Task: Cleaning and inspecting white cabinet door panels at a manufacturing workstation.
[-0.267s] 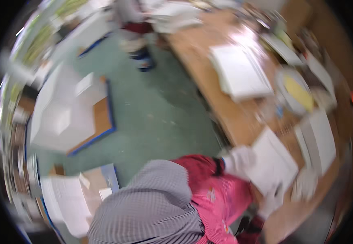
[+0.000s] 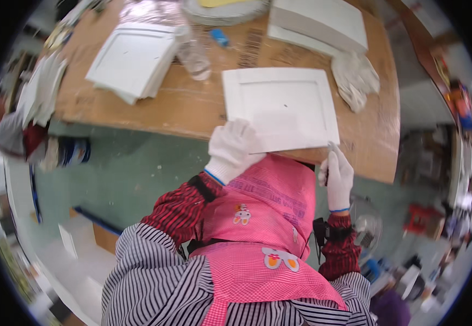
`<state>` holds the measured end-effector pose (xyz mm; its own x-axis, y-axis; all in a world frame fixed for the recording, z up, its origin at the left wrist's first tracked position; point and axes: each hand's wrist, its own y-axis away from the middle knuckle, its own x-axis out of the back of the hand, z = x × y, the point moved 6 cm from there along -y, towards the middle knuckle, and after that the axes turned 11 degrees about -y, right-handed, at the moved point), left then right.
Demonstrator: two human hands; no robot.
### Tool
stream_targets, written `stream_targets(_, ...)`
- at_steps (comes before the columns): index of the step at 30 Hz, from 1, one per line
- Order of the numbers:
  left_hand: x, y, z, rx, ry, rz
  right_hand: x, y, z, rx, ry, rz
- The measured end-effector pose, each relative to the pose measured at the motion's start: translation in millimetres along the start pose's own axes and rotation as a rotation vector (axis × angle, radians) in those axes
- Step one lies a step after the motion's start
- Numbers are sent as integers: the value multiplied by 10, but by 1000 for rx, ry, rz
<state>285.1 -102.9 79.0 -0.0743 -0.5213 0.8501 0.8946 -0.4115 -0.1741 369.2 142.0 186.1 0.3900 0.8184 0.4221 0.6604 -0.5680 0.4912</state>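
A white panel [image 2: 285, 111] with a recessed border and a small dark mark lies at the table's near edge. My left hand [image 2: 233, 146], in a white knit glove, grips the panel's near left corner. My gloved right hand [image 2: 338, 174] is closed beside the near right corner. A small grey tip pokes out above its fingers; the rest of what it holds is hidden. Right of the panel lies a loose, crumpled white glove [image 2: 355, 80].
The table [image 2: 187, 117] is covered in cardboard. On it are a stack of white panels [image 2: 133, 62], a clear plastic bottle [image 2: 193, 60], a small blue object [image 2: 219, 37], a round tray [image 2: 225, 15] and a white block [image 2: 320, 24]. Another person [image 2: 21, 136] bends at far left. A fan [image 2: 365, 225] stands at right.
My view has swung round to face the table, and the blur has cleared. The left hand stays at the panel's corner, and the right hand remains near its other near corner.
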Motion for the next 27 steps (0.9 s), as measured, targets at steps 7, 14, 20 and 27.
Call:
stream_targets(7, -1152, -2255, -1006, -96, -297, 57, -1169, -2890, 336, 127, -278, -81)
stream_targets(14, -1183, -2578, -1739, -175, -385, 114, -2029, -3554, 22, 678, 124, 172)
stream_targets(20, -1215, -2789, -2043, -161, -449, 167, -2569, -3736, -128, 761, 240, 276)
stream_targets(27, -1261, -2878, -2221, -169, -464, 158, -2668, -3857, -157, 754, 253, 253)
